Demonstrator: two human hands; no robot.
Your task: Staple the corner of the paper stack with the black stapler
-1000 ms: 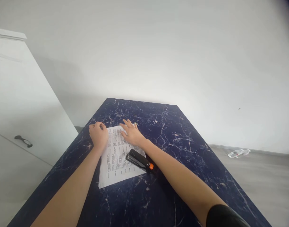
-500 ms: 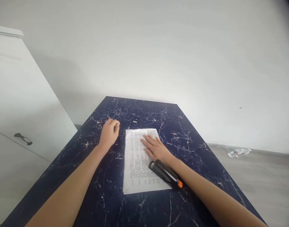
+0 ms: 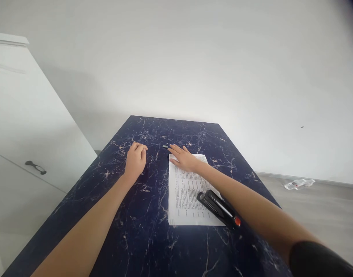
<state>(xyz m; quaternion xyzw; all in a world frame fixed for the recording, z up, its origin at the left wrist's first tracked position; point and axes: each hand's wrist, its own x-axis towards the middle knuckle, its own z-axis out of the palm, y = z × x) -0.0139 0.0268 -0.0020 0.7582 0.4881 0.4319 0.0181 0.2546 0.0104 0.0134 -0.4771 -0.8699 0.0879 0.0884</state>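
Observation:
Printed paper sheets (image 3: 183, 192), stacked, lie on the dark blue marbled table (image 3: 147, 246). My right hand (image 3: 183, 157) is stretched flat over their top edge, fingers spread and pointing left. Close to its fingertips is a small grey strip (image 3: 165, 146), perhaps staples, on the table. A black stapler (image 3: 218, 207) with an orange-red end rests slantwise across the lower right of the paper, beside my right forearm. Left of the paper, my left hand (image 3: 136, 159) rests on the table with its fingers curled in. I see nothing in it.
A white cabinet (image 3: 35, 115) with a dark handle (image 3: 35, 167) stands at the left. The table's far edge is near a pale wall (image 3: 176, 57). On the floor at the right lies a clear plastic bottle (image 3: 299, 184).
The paper and the stapler on it have shifted right and slightly away. My right hand has moved up to the paper's top edge, near the grey strip. My left hand has hardly moved.

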